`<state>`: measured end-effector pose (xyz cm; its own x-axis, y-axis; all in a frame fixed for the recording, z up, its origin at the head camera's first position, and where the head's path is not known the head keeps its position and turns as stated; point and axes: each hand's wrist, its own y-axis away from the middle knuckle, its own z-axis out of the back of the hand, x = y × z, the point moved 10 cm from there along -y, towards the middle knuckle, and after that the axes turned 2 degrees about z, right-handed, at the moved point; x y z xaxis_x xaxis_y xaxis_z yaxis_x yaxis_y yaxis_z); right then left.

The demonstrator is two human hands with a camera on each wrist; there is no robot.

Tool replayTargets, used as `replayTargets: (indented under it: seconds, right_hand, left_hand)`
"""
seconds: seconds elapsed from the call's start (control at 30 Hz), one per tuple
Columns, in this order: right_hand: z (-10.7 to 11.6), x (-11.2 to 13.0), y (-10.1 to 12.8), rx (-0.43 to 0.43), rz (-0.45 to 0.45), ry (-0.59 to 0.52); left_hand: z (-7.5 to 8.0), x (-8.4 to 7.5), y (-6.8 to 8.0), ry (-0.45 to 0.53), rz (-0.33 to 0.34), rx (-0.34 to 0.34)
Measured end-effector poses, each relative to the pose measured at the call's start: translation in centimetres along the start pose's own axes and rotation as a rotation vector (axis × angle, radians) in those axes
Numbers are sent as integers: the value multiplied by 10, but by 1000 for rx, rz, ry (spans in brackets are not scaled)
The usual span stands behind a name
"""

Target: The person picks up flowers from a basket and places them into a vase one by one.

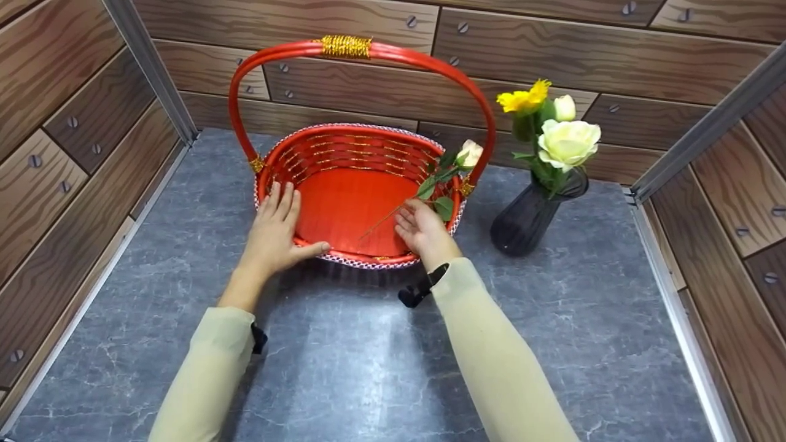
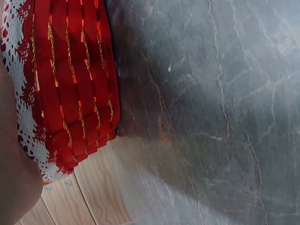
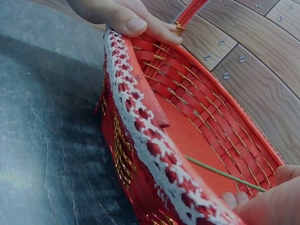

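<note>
A red woven basket (image 1: 362, 263) with a tall red handle (image 1: 344, 48) stands on the grey marble table (image 1: 344, 368). My left hand (image 1: 276, 230) rests flat on its left rim, fingers straight and thumb along the front edge. My right hand (image 1: 420, 230) is at the right front rim, fingers curled, and pinches the thin stem of a cream rose (image 1: 470, 153). The rose lies slanted across the basket, its bud by the handle's right foot. In the right wrist view the stem (image 3: 220, 173) runs over the red floor into my right hand (image 3: 276, 201). The left hand (image 3: 122, 14) lies on the lace-trimmed rim (image 3: 140, 126).
A dark glass vase (image 1: 525, 221) with a yellow flower and cream roses (image 1: 568, 141) stands just right of the basket. Wood-look panel walls close in the table at the back and both sides. The left wrist view shows the basket's outer wall (image 2: 70, 84) and bare marble (image 2: 211, 117).
</note>
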<state>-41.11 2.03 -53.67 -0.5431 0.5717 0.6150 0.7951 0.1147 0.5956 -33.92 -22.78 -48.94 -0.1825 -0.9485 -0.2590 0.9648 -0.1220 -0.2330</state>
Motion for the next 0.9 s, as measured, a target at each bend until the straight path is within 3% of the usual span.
replayTargets:
  seconds: [0.73, 0.9]
  right_hand:
    - [8, -4, -17, -49, 2, -152]
    - [3, -3, -5, -38, -22, -163]
  left_hand:
    - [-1, 1, 1, 4, 9, -2]
    - [0, 2, 1, 10, 10, 1]
